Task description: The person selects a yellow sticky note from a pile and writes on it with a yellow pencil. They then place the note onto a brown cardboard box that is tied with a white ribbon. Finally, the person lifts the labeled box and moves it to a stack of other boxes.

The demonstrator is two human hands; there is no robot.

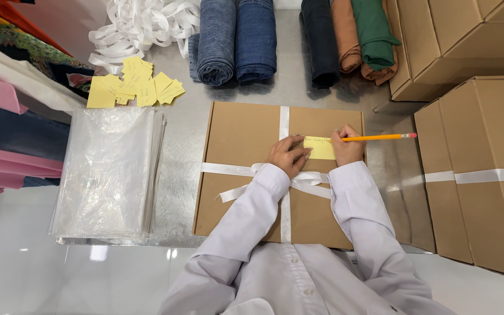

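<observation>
Box (246, 175), brown cardboard, flat, lay on the steel bench (182, 175) directly before the person, tied crosswise with white ribbon (284, 116) knotted in a bow near its middle. Note (319, 148), yellow, sat on the lid just right of the vertical ribbon, above the bow.

Left hand (287, 155): fingers spread flat, pressing the note's left edge to the lid; grasping nothing. Right hand (347, 149): clenched round a pencil (380, 137), orange with a pink eraser end pointing right, tip on the note's upper right part. Faint writing showed along the note's top; too small to read.

Handling judgement: the step went best with the left fingers kept firm on the note clear of the writing line, so the paper could not slide on the cardboard, and with light pencil pressure, since the lid may give beneath it. The wrist was best held off the bow, to avoid crushing it.

Also present:
- Loose yellow notes (135, 87), heaped upper left of the box.
- Clear bags (109, 172), stacked left of the box.
- Ribbon coil (141, 26), white, at the far edge.
- Rolled jeans (234, 38) and folded cloths (351, 38), dark, tan and green, beyond the box.
- More boxes (473, 169), right side, one banded with white ribbon.
- Coloured fabrics (7, 87), far left.
</observation>
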